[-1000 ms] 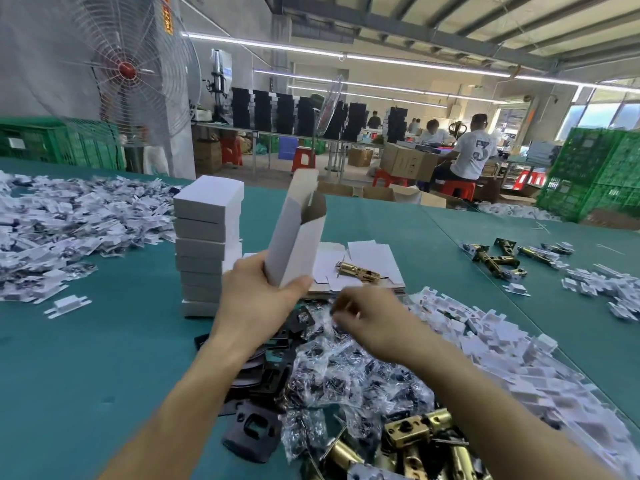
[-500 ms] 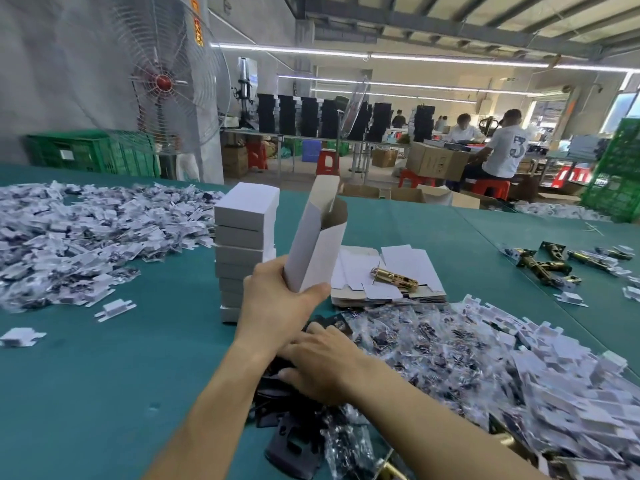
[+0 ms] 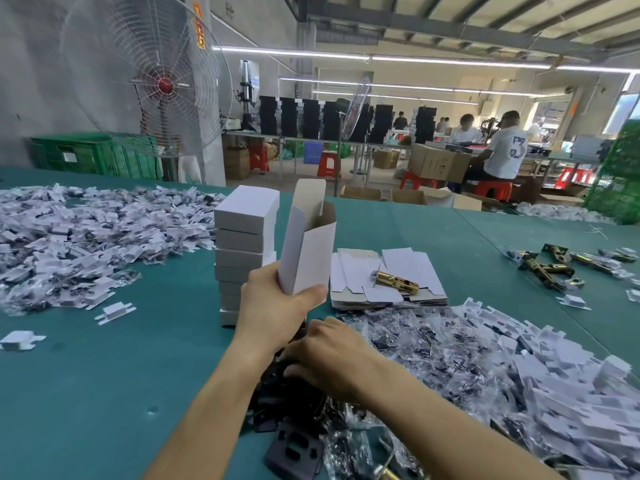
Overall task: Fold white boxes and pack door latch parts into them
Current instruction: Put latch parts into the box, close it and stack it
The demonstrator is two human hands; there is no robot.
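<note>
White box [image 3: 304, 251] stands upright with a slight tilt in the left hand [image 3: 273, 306], which grasps it round the lower end, thumb across the near face; the top flap is raised and the mouth is open. The right hand [image 3: 329, 355] lies just below and to the right of the left one, palm down on a heap of black plates [image 3: 294, 452]. Its fingertips are hidden under the knuckles, so I cannot tell whether it pinches a plate or only feels for one. Several things could go wrong. The plates lie tangled with bagged screws [image 3: 433, 344] just right of that hand, so a blind pick may bring up two plates or drag a bag along. The box's bottom end is covered by the left palm, and if its flaps are not tucked, a heavy part dropped in would likely fall straight through. The card looks thin, so a harder squeeze to steady it could crease the walls and spoil the closure. A tall, slightly uneven stack of closed boxes [image 3: 242, 251] rises just beyond the left hand, nearly touching the held box, and a sideways swing could topple it. A brass latch bolt [image 3: 394, 280] rests on flat box blanks [image 3: 360, 275] beyond the right hand, and a careless reach might roll it off.
</note>
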